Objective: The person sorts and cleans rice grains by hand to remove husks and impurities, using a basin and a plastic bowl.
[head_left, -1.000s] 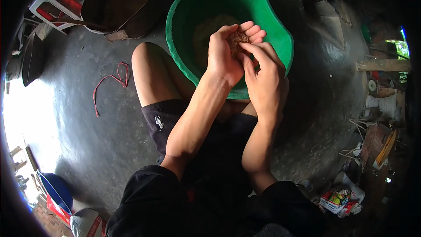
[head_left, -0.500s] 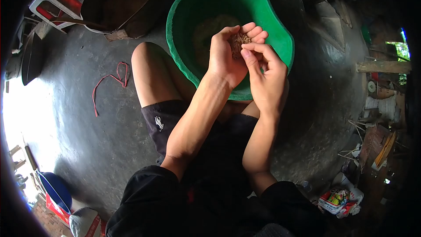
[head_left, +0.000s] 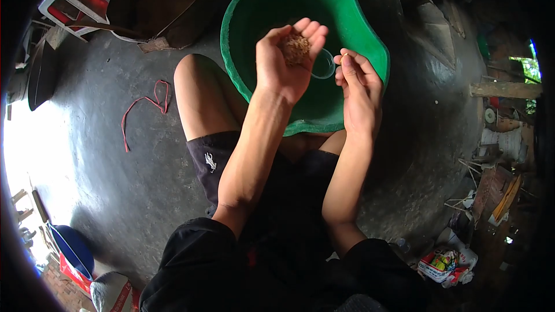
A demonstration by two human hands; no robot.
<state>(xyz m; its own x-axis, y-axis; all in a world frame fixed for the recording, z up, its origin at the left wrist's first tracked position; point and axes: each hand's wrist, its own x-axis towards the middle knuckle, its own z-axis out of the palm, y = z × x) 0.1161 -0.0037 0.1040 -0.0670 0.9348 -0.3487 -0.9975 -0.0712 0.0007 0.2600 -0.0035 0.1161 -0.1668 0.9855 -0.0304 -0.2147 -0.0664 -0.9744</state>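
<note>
Two hands work above the green basin (head_left: pixel 352 29), and the left hand (head_left: pixel 273 75) does best as a shallow dish: palm level, fingers close together and slightly raised, so that the loose brown grains (head_left: pixel 295 50) do not slip out at the edge. It lies palm up over the basin's middle, fingers extended and a little curled, carrying the pile without gripping it. Any grain that does fall from there should land inside the basin, so a position within the rim makes sense. Over the basin's right part, the right hand (head_left: pixel 363 101) is narrowed to a pinch, thumb against forefinger, apparently on a small pale piece (head_left: pixel 345 56); a light touch with the fingertips alone suits something so tiny, since pressing hard could crush it or make it spring away. Spreading the pile thinly would make single bits easier to pick out. As for looks, the grains form a small, rough heap above the basin's middle, reddish brown with paler flecks, dry-looking and uneven; their exact kind is hard to tell. Farther right, still within the basin's outline, shows a clear round thing (head_left: pixel 325 66) with a thin bright rim, its nature uncertain. The pinched piece, over the basin's right part, looks lighter than the heap, though too small to identify.
</note>
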